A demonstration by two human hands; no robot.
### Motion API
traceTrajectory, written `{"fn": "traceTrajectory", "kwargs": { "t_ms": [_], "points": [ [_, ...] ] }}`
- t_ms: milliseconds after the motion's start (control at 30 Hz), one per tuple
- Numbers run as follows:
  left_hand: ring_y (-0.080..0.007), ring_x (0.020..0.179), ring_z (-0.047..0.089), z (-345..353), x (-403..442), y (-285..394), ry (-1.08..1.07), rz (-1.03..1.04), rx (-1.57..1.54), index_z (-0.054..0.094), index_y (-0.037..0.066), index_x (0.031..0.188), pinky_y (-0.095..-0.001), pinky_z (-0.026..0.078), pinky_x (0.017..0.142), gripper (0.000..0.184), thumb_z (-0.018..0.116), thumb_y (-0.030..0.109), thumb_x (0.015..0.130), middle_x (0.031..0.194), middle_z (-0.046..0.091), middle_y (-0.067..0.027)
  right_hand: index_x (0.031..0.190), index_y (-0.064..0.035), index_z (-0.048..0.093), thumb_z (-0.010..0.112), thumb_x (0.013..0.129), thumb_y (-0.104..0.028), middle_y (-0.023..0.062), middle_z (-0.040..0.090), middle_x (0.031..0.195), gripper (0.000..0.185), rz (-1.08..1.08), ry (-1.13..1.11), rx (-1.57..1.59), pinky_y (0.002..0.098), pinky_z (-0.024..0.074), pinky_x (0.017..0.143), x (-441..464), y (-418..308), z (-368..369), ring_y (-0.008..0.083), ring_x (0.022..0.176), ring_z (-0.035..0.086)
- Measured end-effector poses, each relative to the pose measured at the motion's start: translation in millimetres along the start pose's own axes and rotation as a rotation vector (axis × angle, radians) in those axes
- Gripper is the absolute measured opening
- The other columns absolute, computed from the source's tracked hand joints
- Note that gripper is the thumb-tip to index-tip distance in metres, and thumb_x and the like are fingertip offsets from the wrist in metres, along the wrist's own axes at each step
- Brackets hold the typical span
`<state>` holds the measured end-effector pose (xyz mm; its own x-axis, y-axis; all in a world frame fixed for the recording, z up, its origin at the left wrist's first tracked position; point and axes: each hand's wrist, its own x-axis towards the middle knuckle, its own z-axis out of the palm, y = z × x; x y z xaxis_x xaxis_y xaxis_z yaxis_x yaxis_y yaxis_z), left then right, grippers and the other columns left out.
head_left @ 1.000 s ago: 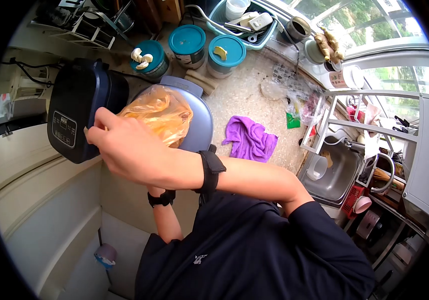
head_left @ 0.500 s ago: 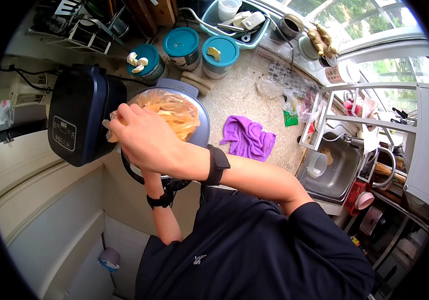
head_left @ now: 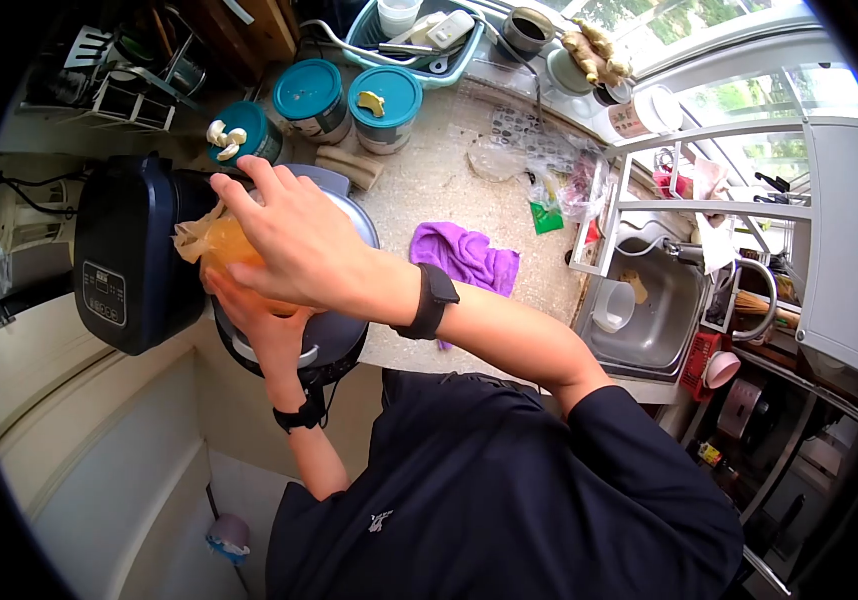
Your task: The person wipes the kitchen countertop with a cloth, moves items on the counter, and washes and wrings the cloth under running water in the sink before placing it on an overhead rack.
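Holding the orange plastic bag (head_left: 234,243) from the near side, the left hand (head_left: 267,325) has its fingers curled against it; some fingertips are hidden. The right hand (head_left: 309,240) is open, its fingers extended and spread over the bag, thumb pointing toward the plastic; contact between right palm and bag cannot be determined. A crumpled end of the bag projects to the left.

Wrists: a black strap (head_left: 429,300) on the right, a black band (head_left: 297,415) on the left.

Bag position: above the left part of a round appliance with a blue-grey lid (head_left: 357,218), just right of a black appliance (head_left: 109,285) with a front control panel.

Surroundings, right of the round appliance: a crumpled purple cloth (head_left: 464,262) lies on the speckled counter (head_left: 409,190). Farther right, a green packet (head_left: 547,217) lies beside clear plastic wrappings, and a metal sink (head_left: 664,335) contains a translucent container (head_left: 613,305).

Far side: three teal-lidded tubs (head_left: 311,88) stand in a row. White garlic pieces (head_left: 229,140) rest on the leftmost lid; a yellowish piece (head_left: 371,103) rests on the rightmost. Beyond them is a teal basin (head_left: 469,60) of mixed items. Ginger roots (head_left: 594,55) sit at far right, near the window.
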<state>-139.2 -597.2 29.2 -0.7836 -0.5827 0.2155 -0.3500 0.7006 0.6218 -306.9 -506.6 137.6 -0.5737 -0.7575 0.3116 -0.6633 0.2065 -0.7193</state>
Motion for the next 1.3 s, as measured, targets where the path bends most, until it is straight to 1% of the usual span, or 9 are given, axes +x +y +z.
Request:
{"fn": "traceTrajectory", "kwargs": {
  "t_ms": [433,733,867,900,967,1067,1200,1233,1300],
  "points": [
    [-0.0395,0.157,0.009,18,-20,-9,0.220,0.052,-0.098,-0.004,0.005,0.163,-0.0529,0.016,0.126,0.141,0.093,0.047,0.070,0.170,-0.001,-0.0233,0.143,-0.0044,0.048,0.090,0.065,-0.047,0.0317,0.045,0.143,0.098,-0.071,0.003,0.125,0.0543,0.0395,0.110,-21,-23,13,0.0479,0.130,0.049],
    [-0.0413,0.156,0.013,2,-22,24,0.364,0.077,-0.231,-0.001,0.003,0.163,-0.0564,0.016,0.126,0.139,0.086,0.063,0.072,0.169,0.005,-0.0249,0.136,-0.0070,0.056,0.085,0.078,-0.034,0.0241,0.050,0.140,0.070,0.016,0.287,0.184,0.0498,0.0448,0.108,-59,22,-19,0.0434,0.129,0.053],
    [-0.0390,0.150,0.028,-1,-32,57,0.437,0.354,-0.204,0.020,-0.001,0.159,-0.0523,0.027,0.122,0.104,0.078,0.044,0.085,0.162,0.023,-0.0264,0.119,-0.0029,0.065,0.071,0.090,-0.022,0.0234,0.057,0.129,0.035,0.424,0.148,0.157,0.0450,0.0516,0.096,-122,130,-14,0.0406,0.115,0.061],
    [-0.0398,0.139,0.043,8,-32,79,0.497,0.393,-0.269,0.042,-0.002,0.148,-0.0505,0.036,0.116,0.073,0.070,0.028,0.088,0.151,0.040,-0.0264,0.123,-0.0037,0.064,0.070,0.090,-0.020,0.0245,0.056,0.132,0.037,0.463,0.118,0.114,0.0465,0.0509,0.097,-134,149,-13,0.0418,0.116,0.060],
    [-0.0373,0.128,0.053,23,-60,111,-0.021,0.350,-0.239,0.057,0.000,0.134,-0.0468,0.044,0.109,0.056,0.073,0.022,0.085,0.137,0.053,-0.0218,0.130,-0.0055,0.060,0.067,0.090,-0.018,0.0257,0.054,0.137,0.043,0.475,0.100,-0.147,0.0492,0.0485,0.101,-166,201,-9,0.0436,0.120,0.057],
    [-0.0372,0.109,0.064,63,-62,138,-0.281,0.270,-0.465,0.065,0.001,0.123,-0.0472,0.049,0.100,0.040,0.071,0.008,0.084,0.118,0.067,-0.0167,0.139,-0.0080,0.054,0.066,0.089,-0.020,0.0256,0.050,0.145,0.053,0.386,0.076,-0.519,0.0568,0.0391,0.110,-188,266,-13,0.0440,0.132,0.048],
    [-0.0466,0.144,0.036,148,-104,120,-0.625,0.216,-0.097,0.049,0.011,0.150,-0.0560,0.030,0.119,0.073,0.079,0.024,0.084,0.151,0.041,-0.0292,0.138,-0.0066,0.056,0.067,0.091,-0.027,0.0227,0.049,0.147,0.053,0.463,0.050,-0.676,0.0598,0.0334,0.113,-216,304,-32,0.0406,0.136,0.045],
    [-0.0474,0.153,0.015,166,-115,109,-0.739,0.167,-0.032,0.037,0.016,0.159,-0.0584,0.017,0.124,0.088,0.080,0.032,0.084,0.163,0.019,-0.0317,0.137,-0.0059,0.057,0.068,0.091,-0.028,0.0222,0.048,0.147,0.052,0.505,0.058,-0.663,0.0591,0.0332,0.113,-225,310,-37,0.0400,0.136,0.045],
    [-0.0473,0.154,0.014,186,-121,100,-0.694,0.169,-0.019,0.035,0.016,0.159,-0.0583,0.016,0.124,0.090,0.080,0.034,0.084,0.164,0.017,-0.0313,0.135,-0.0039,0.058,0.068,0.091,-0.029,0.0217,0.048,0.148,0.051,0.554,0.055,-0.638,0.0585,0.0319,0.114,-237,312,-47,0.0388,0.136,0.046]
  ]
}}
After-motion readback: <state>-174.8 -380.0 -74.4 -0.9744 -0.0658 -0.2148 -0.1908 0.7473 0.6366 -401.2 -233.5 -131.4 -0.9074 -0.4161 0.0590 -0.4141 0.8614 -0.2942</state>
